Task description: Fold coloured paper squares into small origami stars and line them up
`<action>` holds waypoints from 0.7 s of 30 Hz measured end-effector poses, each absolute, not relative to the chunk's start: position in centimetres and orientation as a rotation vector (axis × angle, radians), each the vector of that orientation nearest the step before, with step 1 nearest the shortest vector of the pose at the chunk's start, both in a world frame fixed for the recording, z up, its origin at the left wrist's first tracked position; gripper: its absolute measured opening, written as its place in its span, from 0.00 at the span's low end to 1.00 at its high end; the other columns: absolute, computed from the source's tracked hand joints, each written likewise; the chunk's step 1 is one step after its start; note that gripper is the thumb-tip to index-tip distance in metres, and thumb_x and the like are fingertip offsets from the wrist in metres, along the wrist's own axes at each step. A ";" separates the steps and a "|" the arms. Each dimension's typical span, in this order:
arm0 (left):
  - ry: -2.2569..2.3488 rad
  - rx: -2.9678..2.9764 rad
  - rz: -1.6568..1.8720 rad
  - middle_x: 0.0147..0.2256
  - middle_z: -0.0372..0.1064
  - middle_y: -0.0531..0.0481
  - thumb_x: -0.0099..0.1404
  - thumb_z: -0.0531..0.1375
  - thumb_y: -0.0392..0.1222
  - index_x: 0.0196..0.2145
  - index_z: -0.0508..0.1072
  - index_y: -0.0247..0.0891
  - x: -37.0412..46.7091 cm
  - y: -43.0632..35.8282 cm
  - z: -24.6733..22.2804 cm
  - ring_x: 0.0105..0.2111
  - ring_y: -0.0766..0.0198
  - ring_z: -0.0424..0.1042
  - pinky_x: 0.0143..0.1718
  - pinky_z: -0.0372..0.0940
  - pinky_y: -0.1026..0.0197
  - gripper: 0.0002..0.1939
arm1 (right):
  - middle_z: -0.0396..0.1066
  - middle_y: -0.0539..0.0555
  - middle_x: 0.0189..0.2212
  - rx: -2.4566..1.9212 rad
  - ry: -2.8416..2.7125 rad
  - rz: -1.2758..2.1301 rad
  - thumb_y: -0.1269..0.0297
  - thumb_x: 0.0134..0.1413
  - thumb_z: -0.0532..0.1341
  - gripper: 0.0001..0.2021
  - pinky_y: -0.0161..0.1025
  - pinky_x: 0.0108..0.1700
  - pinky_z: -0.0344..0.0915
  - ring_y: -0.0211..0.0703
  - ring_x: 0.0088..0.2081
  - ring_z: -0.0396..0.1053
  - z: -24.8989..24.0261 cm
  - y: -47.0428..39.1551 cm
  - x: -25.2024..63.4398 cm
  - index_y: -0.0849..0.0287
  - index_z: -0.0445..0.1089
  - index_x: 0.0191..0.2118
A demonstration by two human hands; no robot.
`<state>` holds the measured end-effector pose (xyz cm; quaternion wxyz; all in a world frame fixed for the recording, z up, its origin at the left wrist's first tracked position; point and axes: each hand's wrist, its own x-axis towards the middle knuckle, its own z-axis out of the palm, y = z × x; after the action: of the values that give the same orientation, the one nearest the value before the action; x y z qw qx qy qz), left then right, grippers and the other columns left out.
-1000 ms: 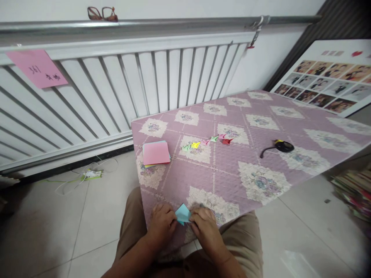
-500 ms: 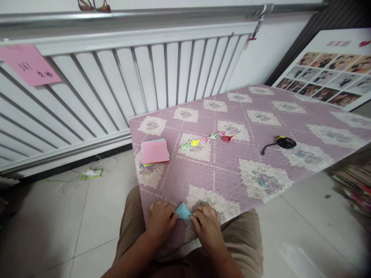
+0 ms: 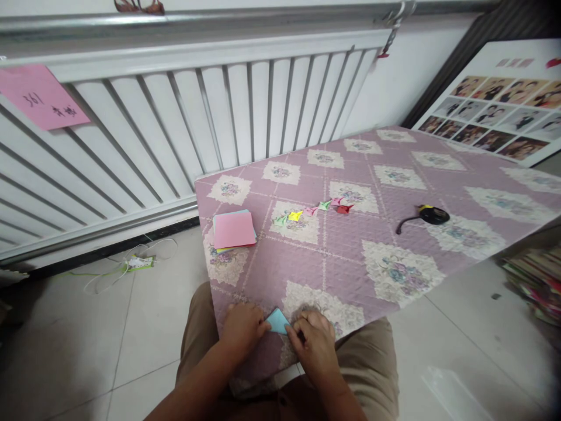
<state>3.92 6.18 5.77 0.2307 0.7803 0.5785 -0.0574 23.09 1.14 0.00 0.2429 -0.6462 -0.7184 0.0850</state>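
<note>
Since the 1st frame, the flap under the small light-blue folded paper triangle (image 3: 277, 322) has gone from sight and the view has tipped a bit; both hands are in approx. the same spot.

The triangle lies at the near end of the worktop (image 3: 302, 266) w/ purple floral cloth, btwn left hand (image 3: 243, 328) and right hand (image 3: 314, 336). Left grip: thumb & fingers closed on its left corner. Right grip: same on its right corner. Near edge is just below, over the beige trouser legs (image 3: 368, 356). Open cloth runs from the triangle up to the row of tiny folded paper pcs (green, yellow, pink, red) (image 3: 295, 216). Pink-topped stack of coloured paper sheets (image 3: 234, 230) sits by the left edge; black rounded item w/ strap & yellow bit (image 3: 433, 215) is well apart, to the right.

Fingers hide both corners; layers under the triangle n/a to view. Brown glasses (image 3: 151, 7) are cut off at top; white photo board (image 3: 517, 105) is cut off at right.

Triangle: pale blue, pt. facing away, looks flat, edges fairly straight.
</note>
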 end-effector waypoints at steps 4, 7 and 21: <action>1.590 2.137 -0.184 0.36 0.74 0.49 0.64 0.57 0.49 0.31 0.75 0.41 4.1 6.3 5.9 0.40 0.52 0.71 0.40 0.58 0.53 0.12 | 0.68 0.50 0.32 -1.775 -1.956 0.258 0.60 0.54 0.62 0.10 0.44 0.43 0.54 0.46 0.39 0.62 0.1 1.2 23.0 0.54 0.66 0.24; 1.592 2.130 -0.204 0.36 0.74 0.49 0.64 0.57 0.50 0.32 0.75 0.41 4.2 6.5 5.9 0.40 0.52 0.71 0.40 0.58 0.53 0.12 | 0.67 0.50 0.30 -1.799 -1.949 0.273 0.60 0.53 0.63 0.10 0.44 0.43 0.54 0.47 0.38 0.62 0.4 1.4 22.9 0.54 0.66 0.24; 1.572 2.133 -0.284 0.37 0.74 0.47 0.64 0.56 0.50 0.33 0.76 0.41 4.3 6.8 6.5 0.40 0.52 0.72 0.41 0.60 0.54 0.13 | 0.66 0.49 0.28 -1.894 -1.942 0.270 0.62 0.50 0.65 0.10 0.43 0.42 0.53 0.46 0.37 0.62 1.3 1.7 22.4 0.54 0.67 0.22</action>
<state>4.32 6.80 6.53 0.2360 0.7777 0.5733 -0.1036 22.38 1.67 1.34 0.2063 -0.6798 -0.6970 0.0971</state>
